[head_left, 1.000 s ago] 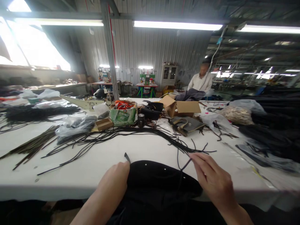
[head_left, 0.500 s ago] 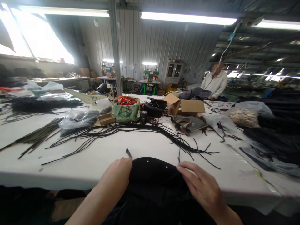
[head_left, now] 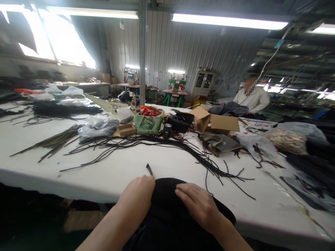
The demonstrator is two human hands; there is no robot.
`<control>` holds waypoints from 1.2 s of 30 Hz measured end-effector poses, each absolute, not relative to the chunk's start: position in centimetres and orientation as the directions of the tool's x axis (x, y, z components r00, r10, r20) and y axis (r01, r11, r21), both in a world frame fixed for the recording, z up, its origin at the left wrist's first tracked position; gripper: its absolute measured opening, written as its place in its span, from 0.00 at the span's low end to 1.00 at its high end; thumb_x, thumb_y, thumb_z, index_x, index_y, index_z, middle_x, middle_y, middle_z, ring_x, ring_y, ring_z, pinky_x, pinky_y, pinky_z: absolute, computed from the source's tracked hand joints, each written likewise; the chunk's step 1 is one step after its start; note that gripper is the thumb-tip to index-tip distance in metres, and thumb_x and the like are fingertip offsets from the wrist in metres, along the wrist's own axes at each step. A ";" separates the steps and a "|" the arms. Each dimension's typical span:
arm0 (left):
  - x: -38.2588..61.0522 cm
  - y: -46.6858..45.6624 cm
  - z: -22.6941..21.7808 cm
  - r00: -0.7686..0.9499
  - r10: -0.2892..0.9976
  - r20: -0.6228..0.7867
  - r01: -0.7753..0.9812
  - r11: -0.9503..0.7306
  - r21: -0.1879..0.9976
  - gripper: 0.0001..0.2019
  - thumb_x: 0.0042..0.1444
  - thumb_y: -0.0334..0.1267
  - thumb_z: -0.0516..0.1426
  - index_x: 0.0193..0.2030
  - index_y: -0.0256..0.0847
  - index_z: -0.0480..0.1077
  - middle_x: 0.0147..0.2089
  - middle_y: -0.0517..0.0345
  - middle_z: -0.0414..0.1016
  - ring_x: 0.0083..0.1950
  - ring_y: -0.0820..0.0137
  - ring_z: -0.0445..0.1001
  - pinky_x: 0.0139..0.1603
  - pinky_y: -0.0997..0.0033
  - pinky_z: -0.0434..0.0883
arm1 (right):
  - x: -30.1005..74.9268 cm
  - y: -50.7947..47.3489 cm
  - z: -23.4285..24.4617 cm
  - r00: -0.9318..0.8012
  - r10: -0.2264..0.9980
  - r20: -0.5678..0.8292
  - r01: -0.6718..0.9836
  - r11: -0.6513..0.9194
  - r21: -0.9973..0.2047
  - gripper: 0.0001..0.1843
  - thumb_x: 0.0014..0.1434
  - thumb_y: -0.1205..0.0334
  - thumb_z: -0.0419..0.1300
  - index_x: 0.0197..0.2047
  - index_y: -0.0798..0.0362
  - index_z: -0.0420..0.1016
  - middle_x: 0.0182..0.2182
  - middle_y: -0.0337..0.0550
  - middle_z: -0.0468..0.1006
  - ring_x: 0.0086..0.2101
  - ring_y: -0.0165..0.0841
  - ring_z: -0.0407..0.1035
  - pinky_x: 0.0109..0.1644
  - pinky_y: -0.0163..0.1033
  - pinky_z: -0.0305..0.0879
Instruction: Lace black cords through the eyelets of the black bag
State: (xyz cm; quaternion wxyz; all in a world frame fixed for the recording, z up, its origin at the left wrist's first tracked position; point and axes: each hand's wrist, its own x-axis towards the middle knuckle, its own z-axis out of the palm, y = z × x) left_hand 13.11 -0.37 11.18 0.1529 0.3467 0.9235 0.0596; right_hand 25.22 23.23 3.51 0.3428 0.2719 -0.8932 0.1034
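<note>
Two hands lie on the black cloth (head_left: 167,205) at the tabletop's near edge (head_left: 52,186): your right hand (head_left: 197,205) spread flat, your left hand (head_left: 134,197) curled, a short black cord end (head_left: 149,169) poking past its fingertips; you cannot tell if it is pinched. A slipping grip could drop that end among the loose black cords (head_left: 157,140) just beyond, where it might tangle, and careless pulling could drag the cloth off the edge.

The black cloth (head_left: 167,205) looks matt and soft, and the thin black cords (head_left: 157,140) have a dull, smooth finish. The white desk (head_left: 39,177) is smooth, the carton (head_left: 224,123) rough brown cardboard, the bag (head_left: 98,128) glossy clear plastic, the wall (head_left: 178,45) ribbed metal.
</note>
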 end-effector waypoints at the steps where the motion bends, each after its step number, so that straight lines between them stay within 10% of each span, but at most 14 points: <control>1: 13.1 -0.3 11.2 -0.710 0.660 -0.244 0.623 0.751 0.219 0.19 0.61 0.17 0.50 0.49 0.35 0.78 0.48 0.38 0.85 0.53 0.45 0.86 0.51 0.53 0.80 | 25.2 23.2 3.5 -0.611 -0.413 0.675 -0.554 0.832 0.007 0.14 0.77 0.75 0.55 0.59 0.60 0.79 0.50 0.56 0.86 0.49 0.43 0.83 0.54 0.48 0.84; 28: 13.6 -0.3 12.1 -0.684 0.683 -0.257 0.630 0.730 0.263 0.20 0.62 0.18 0.53 0.55 0.33 0.79 0.51 0.35 0.85 0.58 0.42 0.85 0.61 0.47 0.81 | 23.6 22.7 3.4 -0.635 -0.437 0.637 -0.483 0.868 0.114 0.15 0.76 0.76 0.53 0.53 0.55 0.80 0.51 0.56 0.84 0.48 0.46 0.81 0.54 0.58 0.83; 36: 14.1 -0.7 12.8 -0.670 0.690 -0.275 0.639 0.724 0.258 0.23 0.60 0.15 0.52 0.56 0.32 0.79 0.52 0.35 0.85 0.59 0.43 0.84 0.62 0.48 0.80 | 20.7 24.0 2.5 -0.706 -0.314 0.634 -0.539 0.819 -0.195 0.11 0.73 0.74 0.56 0.42 0.50 0.75 0.67 0.55 0.77 0.64 0.46 0.75 0.62 0.53 0.81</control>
